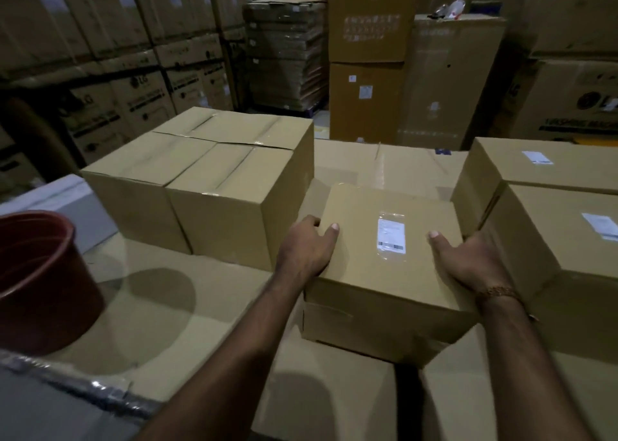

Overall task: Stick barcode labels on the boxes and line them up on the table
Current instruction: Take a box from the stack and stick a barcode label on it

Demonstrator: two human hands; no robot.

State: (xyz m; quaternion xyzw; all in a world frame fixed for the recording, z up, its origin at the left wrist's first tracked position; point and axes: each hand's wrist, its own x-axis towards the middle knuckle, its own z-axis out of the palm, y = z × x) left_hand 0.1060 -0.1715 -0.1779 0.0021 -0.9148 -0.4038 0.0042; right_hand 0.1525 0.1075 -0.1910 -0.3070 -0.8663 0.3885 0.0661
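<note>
A person's two hands grip a labelled cardboard box (384, 266) by its sides over a cardboard-covered table (174, 306). The left hand (306, 248) curls round the left top edge, thumb on top; the right hand (468, 261) clasps the right edge the same way. A barcode label (390, 236) sits on the lid. Two labelled boxes (548, 213) stand just to the right, unlabelled ones (200, 179) to the left. To place it well, the person should probably keep it level and set it flush with the labelled row.
</note>
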